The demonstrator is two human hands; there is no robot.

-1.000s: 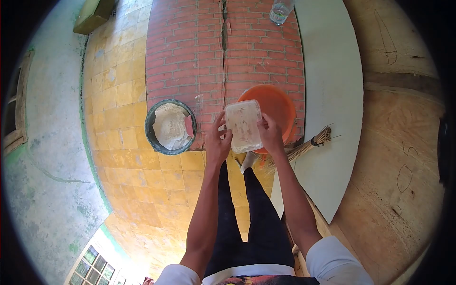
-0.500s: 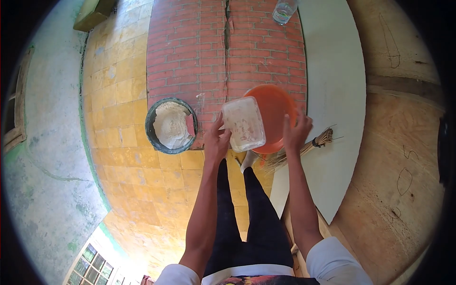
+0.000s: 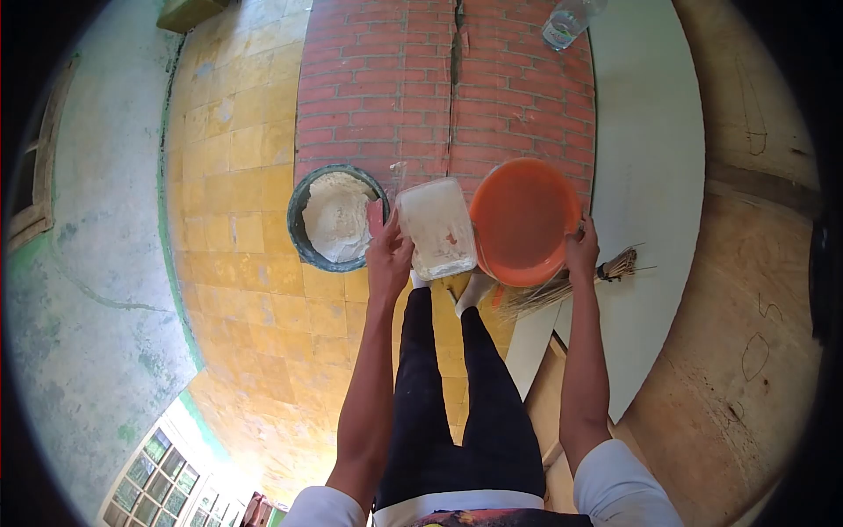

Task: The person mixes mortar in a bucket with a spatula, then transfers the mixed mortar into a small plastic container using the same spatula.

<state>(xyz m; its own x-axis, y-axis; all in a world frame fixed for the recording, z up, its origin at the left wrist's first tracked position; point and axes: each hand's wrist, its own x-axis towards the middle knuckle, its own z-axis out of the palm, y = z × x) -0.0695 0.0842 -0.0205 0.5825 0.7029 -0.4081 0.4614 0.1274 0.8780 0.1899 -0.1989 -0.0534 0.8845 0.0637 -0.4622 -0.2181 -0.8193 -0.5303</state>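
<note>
My left hand is closed on the left edge of a clear plastic container with whitish smears and a small reddish patch. At the orange basin, my right hand grips the right rim with its fingers bent over the edge. The container's right side sits against or just over the basin's left rim. Left of my left hand stands a dark bucket holding pale powder, with a flat pink piece at its right inner side.
A red brick-patterned table lies ahead, with a plastic bottle at its far right. A stick broom lies beside my right hand on a pale board. Yellow tiles cover the floor at left.
My right hand has gone from spread beside the basin to gripping its rim. The container has shifted left relative to the basin, uncovering more of it. The whole view has shifted slightly.
</note>
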